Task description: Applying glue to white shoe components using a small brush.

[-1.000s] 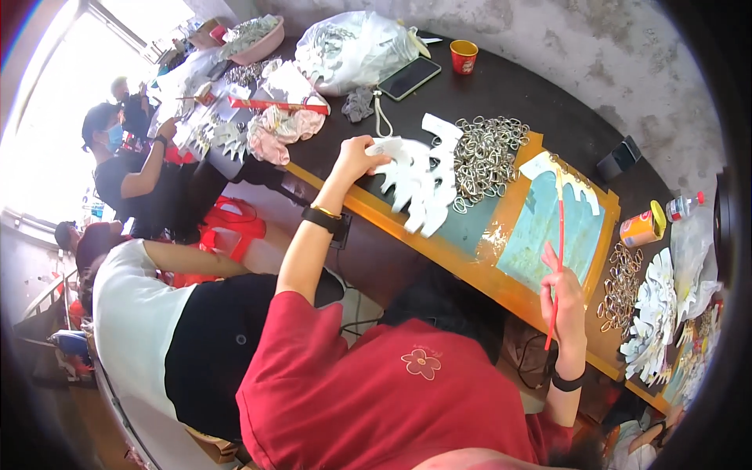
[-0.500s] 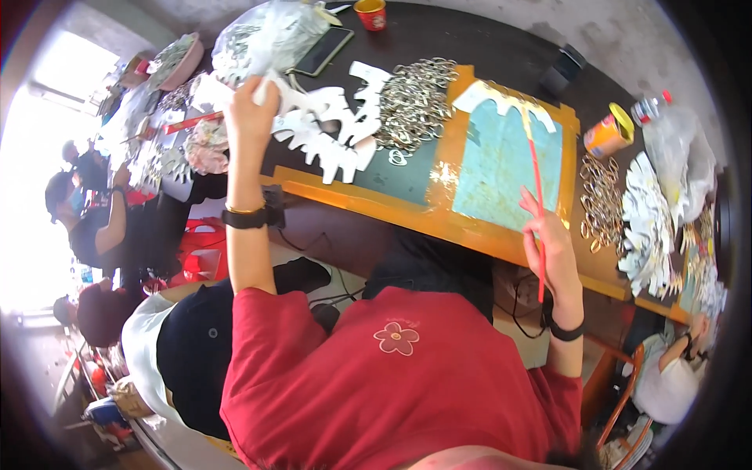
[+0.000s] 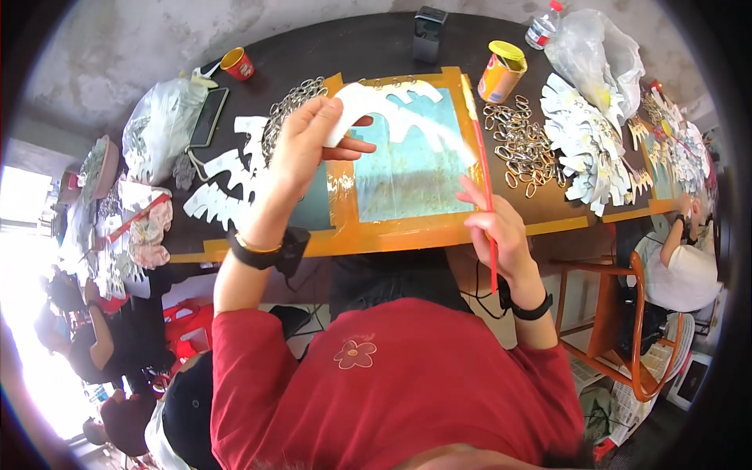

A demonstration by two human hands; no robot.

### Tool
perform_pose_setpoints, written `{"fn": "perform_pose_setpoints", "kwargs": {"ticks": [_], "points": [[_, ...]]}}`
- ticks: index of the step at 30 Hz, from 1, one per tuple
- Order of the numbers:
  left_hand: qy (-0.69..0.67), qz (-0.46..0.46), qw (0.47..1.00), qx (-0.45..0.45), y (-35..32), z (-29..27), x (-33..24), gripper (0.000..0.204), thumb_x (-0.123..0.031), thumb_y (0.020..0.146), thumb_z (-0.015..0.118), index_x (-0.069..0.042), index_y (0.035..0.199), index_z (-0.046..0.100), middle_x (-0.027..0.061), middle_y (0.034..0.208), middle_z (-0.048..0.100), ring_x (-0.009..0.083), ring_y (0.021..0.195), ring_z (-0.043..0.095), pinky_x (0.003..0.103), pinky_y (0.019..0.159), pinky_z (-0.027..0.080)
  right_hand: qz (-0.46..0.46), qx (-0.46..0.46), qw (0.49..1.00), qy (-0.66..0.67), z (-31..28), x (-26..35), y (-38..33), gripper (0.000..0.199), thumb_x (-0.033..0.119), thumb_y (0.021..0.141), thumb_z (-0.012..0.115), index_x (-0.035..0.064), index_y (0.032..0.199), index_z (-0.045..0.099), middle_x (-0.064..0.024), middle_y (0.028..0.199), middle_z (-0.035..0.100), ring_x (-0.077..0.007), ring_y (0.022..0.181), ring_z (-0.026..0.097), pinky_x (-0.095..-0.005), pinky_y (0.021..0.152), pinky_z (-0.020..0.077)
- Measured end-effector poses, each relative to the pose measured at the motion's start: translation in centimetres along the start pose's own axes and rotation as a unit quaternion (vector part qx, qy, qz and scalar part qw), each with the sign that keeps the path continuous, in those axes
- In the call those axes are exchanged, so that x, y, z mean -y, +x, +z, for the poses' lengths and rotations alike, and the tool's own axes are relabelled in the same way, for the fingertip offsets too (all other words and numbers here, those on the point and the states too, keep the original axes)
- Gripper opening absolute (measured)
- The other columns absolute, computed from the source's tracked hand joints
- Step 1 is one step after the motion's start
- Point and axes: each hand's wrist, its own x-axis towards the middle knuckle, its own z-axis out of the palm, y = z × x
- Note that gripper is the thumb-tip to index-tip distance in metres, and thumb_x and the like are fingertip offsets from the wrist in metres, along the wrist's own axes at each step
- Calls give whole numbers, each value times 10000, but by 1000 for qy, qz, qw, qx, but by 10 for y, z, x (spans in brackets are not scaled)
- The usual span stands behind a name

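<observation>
My left hand [image 3: 301, 149] pinches one end of a white, toothed, curved cut-out strip [image 3: 403, 125] between thumb and fingers. The strip hangs over a pale blue-green mat [image 3: 415, 196] bordered with brown tape, and its far end is blurred. Behind it, a row of small metal rings [image 3: 392, 81] lies along the mat's top edge, partly covered. In my right hand [image 3: 505, 235] is a long brush with a red handle [image 3: 482, 168], held upright beside the mat's right edge; its yellowed end points away from me. More white toothed strips [image 3: 223, 207] lie left of the mat.
A heap of metal rings [image 3: 294, 102] sits behind my left hand. To the right are loose metal clasps [image 3: 517, 137], an orange can [image 3: 501, 74], a pile of white pieces [image 3: 583, 149] and a bottle [image 3: 543, 27]. A phone [image 3: 209, 117] lies left. Another person [image 3: 677, 266] sits at right.
My left hand has come from the strips at the left to over the mat, bringing a white strip. The view has turned to the right. My right hand still holds the brush.
</observation>
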Motion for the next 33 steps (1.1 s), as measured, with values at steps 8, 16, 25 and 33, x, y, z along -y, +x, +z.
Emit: {"fn": "perform_pose_setpoints", "kwargs": {"ticks": [8,16,25,33], "points": [[324,-121,938,5,59,-17,107,326,-271,987,473,30,1067,570,134,824,684,210,695,704,303,546,553,100,-6,995,-30,-24,-14,-37,190,-106,782,552,35,906,525,-234,1313,579,-301,1008,678,-377,843,521],[661,206,722,6,43,-17,103,593,-267,841,695,10,1325,492,242,1404,461,433,1312,412,473,1064,379,65,-148,986,-43,-60,-48,-20,211,176,1003,451,20,1120,529,-64,854,498,-157,735,453,-291,668,405],[435,105,865,226,25,-8,80,514,-277,813,734,-25,1242,603,212,1378,507,441,1307,421,449,1075,385,173,-307,936,30,-153,-53,73,220,157,1016,487,-29,1050,598,-95,895,662,-100,733,601,-248,667,482],[540,176,821,69,48,-49,98,398,-130,813,705,14,1176,627,212,1241,578,385,1143,521,440,981,441,233,-246,941,10,-141,-104,102,281,215,1024,494,-31,983,625,-68,748,639,-86,605,603,-220,549,474]]}}
